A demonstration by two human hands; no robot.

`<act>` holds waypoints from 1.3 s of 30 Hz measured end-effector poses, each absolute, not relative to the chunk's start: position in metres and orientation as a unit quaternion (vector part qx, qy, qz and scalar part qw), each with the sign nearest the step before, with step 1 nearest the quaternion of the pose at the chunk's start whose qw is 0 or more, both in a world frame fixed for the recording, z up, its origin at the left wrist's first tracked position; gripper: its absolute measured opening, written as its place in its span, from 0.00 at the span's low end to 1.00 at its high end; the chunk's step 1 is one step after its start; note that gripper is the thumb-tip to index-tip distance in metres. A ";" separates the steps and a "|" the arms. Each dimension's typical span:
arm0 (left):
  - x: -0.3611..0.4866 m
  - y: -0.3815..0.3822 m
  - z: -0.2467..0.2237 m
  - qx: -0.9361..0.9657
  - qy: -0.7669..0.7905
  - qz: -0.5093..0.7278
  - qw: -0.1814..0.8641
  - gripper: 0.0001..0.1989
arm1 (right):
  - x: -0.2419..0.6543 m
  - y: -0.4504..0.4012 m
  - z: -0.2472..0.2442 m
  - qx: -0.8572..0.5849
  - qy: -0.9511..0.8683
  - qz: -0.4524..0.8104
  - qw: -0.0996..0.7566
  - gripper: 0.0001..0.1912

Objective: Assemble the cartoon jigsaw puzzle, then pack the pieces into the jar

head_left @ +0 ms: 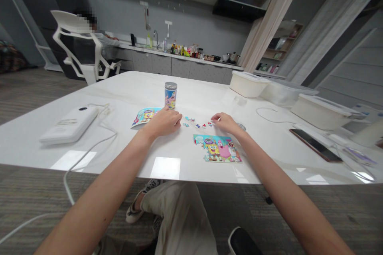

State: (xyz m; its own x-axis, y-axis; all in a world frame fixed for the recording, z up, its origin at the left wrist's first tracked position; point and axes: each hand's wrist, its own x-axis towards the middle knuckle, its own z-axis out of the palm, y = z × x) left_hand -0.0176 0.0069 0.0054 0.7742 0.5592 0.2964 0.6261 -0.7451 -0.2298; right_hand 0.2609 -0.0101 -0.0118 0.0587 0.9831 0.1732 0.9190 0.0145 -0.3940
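Note:
A partly joined jigsaw puzzle point(221, 150) with cartoon figures lies near the table's front edge; its left side is ragged. Behind it, several loose puzzle pieces point(198, 126) are scattered between my hands. The fingers of my right hand point(224, 122) are pinched at a small puzzle piece point(210, 124) with red on it. My left hand point(168, 120) rests on the table with curled fingers; whatever they may hold is hidden. Partly under my left wrist is a curled picture sheet point(144, 116) with similar cartoon figures. Just beyond that hand stands a printed can point(170, 95) with a silver lid.
On the left lies a white power bank point(70, 124) with a cable. A clear jar point(239, 103) and a round metal lid point(241, 126) are beyond my right hand. Lidded boxes point(248, 84) and a phone point(315, 145) lie to the right. A person sits by a white chair point(79, 48).

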 end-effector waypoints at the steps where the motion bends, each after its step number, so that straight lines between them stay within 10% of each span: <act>1: -0.018 0.007 0.006 -0.925 -0.325 -0.109 0.162 0.12 | 0.261 -0.011 -0.011 -0.701 -0.680 0.086 0.196 0.11; 39: -0.009 -0.008 0.002 -0.830 -0.540 -0.074 0.117 0.13 | 0.257 -0.013 -0.011 -0.654 -0.685 0.211 0.243 0.07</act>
